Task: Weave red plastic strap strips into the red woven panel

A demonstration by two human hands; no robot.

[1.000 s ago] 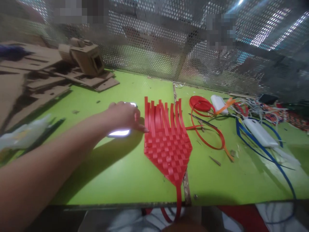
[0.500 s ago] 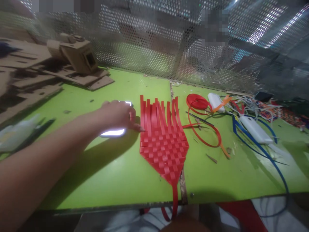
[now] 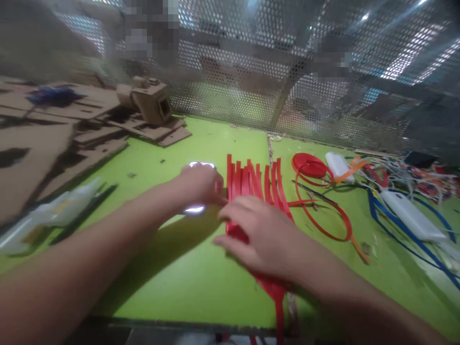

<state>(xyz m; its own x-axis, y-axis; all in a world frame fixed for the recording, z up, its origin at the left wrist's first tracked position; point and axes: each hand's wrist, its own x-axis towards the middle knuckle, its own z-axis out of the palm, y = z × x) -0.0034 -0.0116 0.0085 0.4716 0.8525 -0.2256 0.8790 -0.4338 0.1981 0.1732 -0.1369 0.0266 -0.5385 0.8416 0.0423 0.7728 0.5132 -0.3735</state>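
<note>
Weave, mid-frame: long axis near-vertical, strips point up, taper down. Right hand overlies it, unclenched; left hand, grip unclear.

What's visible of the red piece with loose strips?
The red piece lies on the green tabletop, made of flat, plastic-looking strips. Loose strip ends stick out at its far end; its near end tapers to one long strip running past the tabletop's near edge. The right hand spreads over its body, apparently touching it and hiding most of its surface. The left hand is at its left edge; contact there is unclear.
</note>
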